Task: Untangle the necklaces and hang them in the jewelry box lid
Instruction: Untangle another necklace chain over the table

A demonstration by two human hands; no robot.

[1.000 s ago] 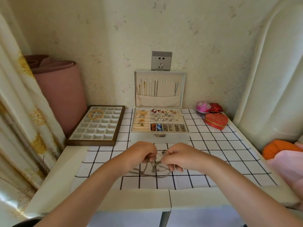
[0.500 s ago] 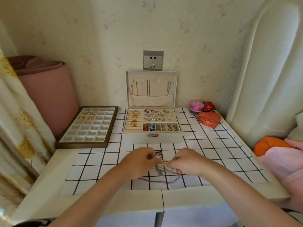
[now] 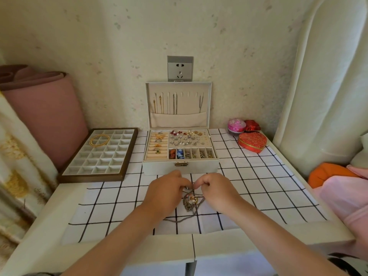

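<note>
Tray lies left of jewelry box; tangled necklaces before it.

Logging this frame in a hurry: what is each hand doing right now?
Left hand: fingers curled, pinching the tangled necklaces.
Right hand: fingers curled, pinching the same tangle.

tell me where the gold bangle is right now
In the head view the gold bangle lies across far compartments of the grid tray, left of the open jewelry box.
</note>
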